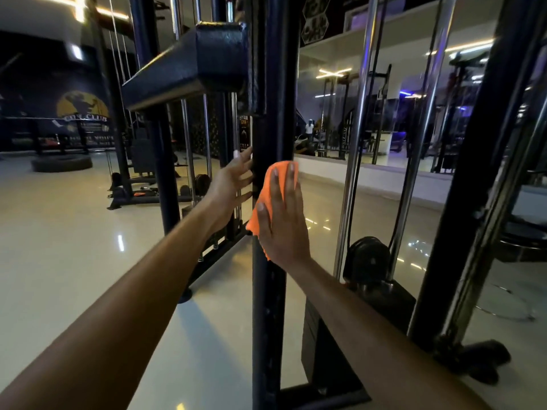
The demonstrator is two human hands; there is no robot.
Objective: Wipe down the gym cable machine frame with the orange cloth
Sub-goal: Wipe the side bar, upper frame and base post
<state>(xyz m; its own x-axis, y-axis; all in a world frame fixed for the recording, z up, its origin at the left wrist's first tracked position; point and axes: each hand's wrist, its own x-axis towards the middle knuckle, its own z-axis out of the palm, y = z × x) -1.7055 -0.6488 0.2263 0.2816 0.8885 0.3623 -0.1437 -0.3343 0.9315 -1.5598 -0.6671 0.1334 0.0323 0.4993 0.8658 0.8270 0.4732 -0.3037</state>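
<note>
Glossy pale floor (59,261), black machine frame (268,321) standing on it, tyre (61,163) beyond

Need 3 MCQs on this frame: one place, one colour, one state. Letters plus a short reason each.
1. Where is the cloth?
A. on the floor
B. against the black upright post
C. over the horizontal beam

2. What colour is the cloth?
A. orange
B. blue
C. white

3. How is the right hand on the cloth?
A. fingers straight, pressing it flat
B. balled in a fist
C. off the cloth

Key:
1 B, the cloth lies between the right palm and the post.
2 A, bright orange shows around the fingers.
3 A, the fingers lie extended over the cloth; the left hand touches the post's other side, open.
</note>
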